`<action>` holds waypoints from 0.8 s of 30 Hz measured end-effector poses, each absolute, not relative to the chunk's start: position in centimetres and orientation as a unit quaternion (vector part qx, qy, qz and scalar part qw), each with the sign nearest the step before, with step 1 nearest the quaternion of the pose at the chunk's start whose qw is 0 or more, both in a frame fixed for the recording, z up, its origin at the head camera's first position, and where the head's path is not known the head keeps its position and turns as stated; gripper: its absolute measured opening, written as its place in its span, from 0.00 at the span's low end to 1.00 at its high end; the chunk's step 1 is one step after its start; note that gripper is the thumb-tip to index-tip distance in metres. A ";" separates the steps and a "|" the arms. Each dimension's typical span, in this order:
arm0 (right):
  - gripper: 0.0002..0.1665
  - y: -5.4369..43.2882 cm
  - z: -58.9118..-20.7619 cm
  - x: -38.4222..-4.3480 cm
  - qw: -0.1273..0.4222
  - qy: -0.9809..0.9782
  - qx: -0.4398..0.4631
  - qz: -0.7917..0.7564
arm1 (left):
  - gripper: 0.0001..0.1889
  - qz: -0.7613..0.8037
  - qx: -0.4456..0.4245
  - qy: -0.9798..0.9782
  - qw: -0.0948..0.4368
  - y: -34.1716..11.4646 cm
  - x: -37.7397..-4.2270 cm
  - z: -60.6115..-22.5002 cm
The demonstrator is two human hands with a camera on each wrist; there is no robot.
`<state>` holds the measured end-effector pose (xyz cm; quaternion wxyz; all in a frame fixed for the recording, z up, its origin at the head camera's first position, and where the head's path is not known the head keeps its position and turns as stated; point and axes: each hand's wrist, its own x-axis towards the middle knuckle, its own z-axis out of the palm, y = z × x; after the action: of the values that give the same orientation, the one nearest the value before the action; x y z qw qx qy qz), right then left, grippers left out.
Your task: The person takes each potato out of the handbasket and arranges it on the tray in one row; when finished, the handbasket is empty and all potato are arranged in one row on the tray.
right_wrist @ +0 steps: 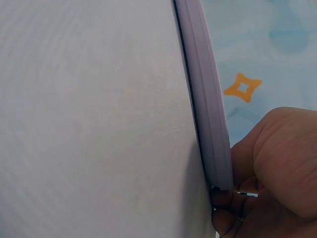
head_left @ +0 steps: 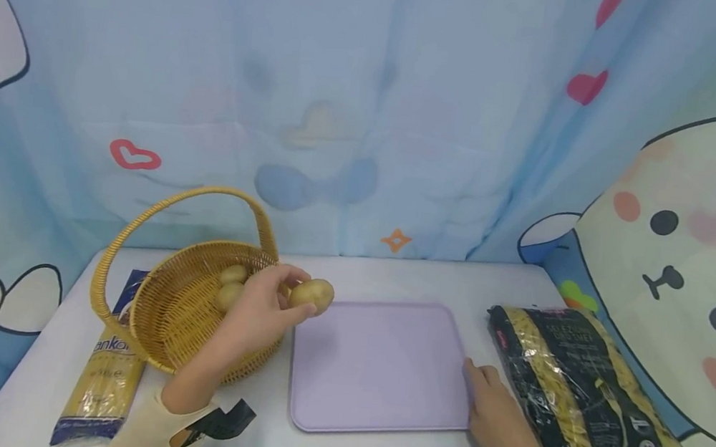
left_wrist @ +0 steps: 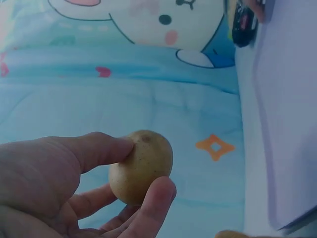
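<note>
Between thumb and fingers, my left hand (head_left: 262, 308) pinches a potato (head_left: 312, 295), held up by the basket's right rim and the tray's far left corner. The left wrist view shows that potato (left_wrist: 141, 166) close up, with thumb and fingertips around it. Two more potatoes (head_left: 229, 297) lie inside the wicker basket (head_left: 177, 321), partly hidden by the hand. My right hand (head_left: 497, 417) grips the right edge of the lilac tray (head_left: 383, 370). In the right wrist view, thumb and curled fingers hold the tray's rim (right_wrist: 210, 114) from above and below.
A pack of spaghetti (head_left: 102, 379) lies left of the basket, partly under its handle (head_left: 138, 220). To the right of the tray is a large bag of pasta (head_left: 581, 389). A patterned curtain (head_left: 343, 107) hangs behind the white table (head_left: 247, 436).
</note>
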<state>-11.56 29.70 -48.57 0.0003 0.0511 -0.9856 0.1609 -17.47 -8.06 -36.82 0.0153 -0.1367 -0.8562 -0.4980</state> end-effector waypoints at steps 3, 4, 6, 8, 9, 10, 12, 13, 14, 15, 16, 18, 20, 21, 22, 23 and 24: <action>0.30 29.6 -48.5 -11.7 0.002 -0.986 0.050 0.156 | 0.18 -0.499 -0.140 -0.855 0.023 -7.3 -17.2 -37.7; 0.30 29.7 -48.5 -11.7 0.004 -0.987 0.051 0.155 | 0.18 -0.498 -0.141 -0.855 0.023 -7.0 -17.1 -38.1; 0.29 29.7 -48.4 -11.8 0.006 -0.987 0.052 0.154 | 0.18 -0.493 -0.144 -0.858 0.017 -6.3 -17.0 -38.8; 0.29 29.8 -48.4 -11.8 0.010 -0.986 0.056 0.156 | 0.18 -0.490 -0.142 -0.860 0.013 -5.5 -16.8 -39.6; 0.29 29.8 -48.4 -11.8 0.012 -0.986 0.057 0.158 | 0.18 -0.488 -0.142 -0.861 0.014 -5.2 -16.9 -40.1; 0.29 29.8 -48.3 -11.9 0.014 -0.986 0.059 0.158 | 0.18 -0.489 -0.137 -0.861 0.014 -4.8 -16.9 -40.5; 0.29 29.9 -48.3 -11.9 0.016 -0.985 0.061 0.160 | 0.19 -0.483 -0.126 -0.866 0.024 -4.2 -17.1 -41.5; 0.29 29.9 -48.3 -11.9 0.018 -0.985 0.063 0.160 | 0.19 -0.476 -0.119 -0.871 0.034 -3.9 -17.2 -42.0; 0.29 29.9 -48.4 -12.0 0.020 -0.985 0.065 0.160 | 0.19 -0.466 -0.115 -0.876 0.046 -3.7 -17.4 -42.5; 0.29 29.9 -48.5 -12.0 0.026 -0.985 0.068 0.159 | 0.19 -0.455 -0.111 -0.882 0.059 -3.5 -17.5 -42.9; 0.30 29.9 -48.5 -12.0 0.028 -0.985 0.069 0.158 | 0.19 -0.444 -0.105 -0.887 0.069 -3.2 -17.6 -43.3; 0.30 29.8 -48.6 -12.0 0.029 -0.985 0.069 0.156 | 0.19 -0.423 -0.097 -0.897 0.084 -2.7 -18.0 -44.1; 0.30 29.7 -48.7 -11.9 0.036 -0.985 0.071 0.153 | 0.19 -0.406 -0.090 -0.905 0.094 -2.1 -18.3 -44.7; 0.30 29.7 -48.7 -11.8 0.035 -0.986 0.069 0.150 | 0.19 -0.400 -0.084 -0.907 0.096 -1.9 -18.5 -45.1; 0.30 29.6 -48.7 -11.8 0.030 -0.986 0.065 0.148 | 0.20 -0.395 -0.079 -0.910 0.097 -1.6 -18.7 -45.4; 0.30 29.6 -48.8 -11.7 0.029 -0.987 0.063 0.147 | 0.20 -0.388 -0.075 -0.913 0.099 -1.4 -18.8 -45.8; 0.30 29.6 -48.8 -11.7 0.029 -0.987 0.062 0.145 | 0.20 -0.379 -0.070 -0.917 0.104 -1.3 -19.0 -46.2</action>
<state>-11.67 29.61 -48.79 0.0292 0.0617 -0.9870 0.1452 -19.02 -1.27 -46.19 0.1036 -0.0699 -0.9171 -0.3787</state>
